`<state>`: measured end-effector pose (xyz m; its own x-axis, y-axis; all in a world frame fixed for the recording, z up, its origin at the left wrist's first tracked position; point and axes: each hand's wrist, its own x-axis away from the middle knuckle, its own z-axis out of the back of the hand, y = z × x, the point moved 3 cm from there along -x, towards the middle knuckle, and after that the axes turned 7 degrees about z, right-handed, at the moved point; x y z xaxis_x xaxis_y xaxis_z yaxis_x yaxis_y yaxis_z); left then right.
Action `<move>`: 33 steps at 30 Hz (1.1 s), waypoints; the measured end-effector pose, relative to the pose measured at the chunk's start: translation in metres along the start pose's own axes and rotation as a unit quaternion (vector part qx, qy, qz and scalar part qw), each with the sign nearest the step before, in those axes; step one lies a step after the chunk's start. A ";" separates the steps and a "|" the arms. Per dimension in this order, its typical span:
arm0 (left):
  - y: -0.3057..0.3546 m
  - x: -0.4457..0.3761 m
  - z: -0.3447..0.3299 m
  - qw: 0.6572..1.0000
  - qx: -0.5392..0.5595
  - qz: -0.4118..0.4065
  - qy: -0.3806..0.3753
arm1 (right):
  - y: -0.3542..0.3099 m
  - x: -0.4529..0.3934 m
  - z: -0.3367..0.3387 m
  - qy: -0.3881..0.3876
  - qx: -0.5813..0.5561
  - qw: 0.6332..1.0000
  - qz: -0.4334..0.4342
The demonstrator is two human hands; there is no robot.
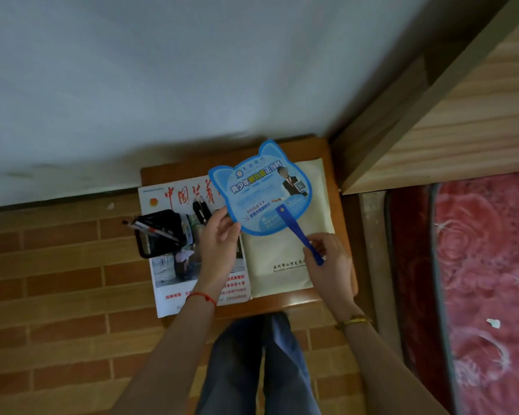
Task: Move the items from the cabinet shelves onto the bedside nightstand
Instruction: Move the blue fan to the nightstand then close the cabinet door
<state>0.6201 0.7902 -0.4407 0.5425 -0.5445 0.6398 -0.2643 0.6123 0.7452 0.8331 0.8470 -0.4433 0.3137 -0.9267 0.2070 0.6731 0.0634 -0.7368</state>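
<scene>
A blue cat-shaped hand fan [259, 187] hovers over the wooden nightstand [327, 151]. My right hand [330, 262] pinches the fan's dark blue handle near its end. My left hand [219, 238] holds the lower left edge of the fan's face between thumb and fingers. On the nightstand lie a magazine [174, 196] with red characters on the left and a cream envelope [282, 256] on the right. A black mesh pen holder [159, 232] lies on its side on the magazine, pens sticking out.
A white wall rises behind the nightstand. A light wooden bed frame [450, 139] stands at the right, with a red flowered mattress [486, 265] below it. The floor has wood-and-brick-pattern tiles [57, 280]. My legs in blue trousers [258, 363] stand before the nightstand.
</scene>
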 end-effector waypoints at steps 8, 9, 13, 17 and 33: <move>-0.045 -0.009 0.000 0.996 -0.058 -0.008 0.062 | 0.029 -0.003 -0.026 -0.045 0.037 0.997 0.051; -0.048 -0.008 0.001 0.995 -0.071 -0.007 0.068 | 0.029 -0.003 -0.027 -0.048 0.052 0.996 0.060; -0.049 -0.004 0.004 0.989 -0.108 -0.015 0.096 | 0.022 -0.001 -0.027 -0.060 0.126 0.985 0.098; -0.039 0.006 0.008 0.981 -0.162 -0.024 0.101 | 0.012 0.000 -0.020 -0.074 0.164 0.979 0.095; 0.142 0.211 0.096 0.854 -0.404 -0.319 0.078 | -0.172 0.088 0.174 0.026 0.115 0.978 0.173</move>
<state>0.6206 0.7069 -0.1816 0.4862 -0.8708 0.0730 0.7271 0.4495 0.5190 0.8615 0.8192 -0.1863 0.5184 -0.8525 -0.0671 0.6680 0.4527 -0.5907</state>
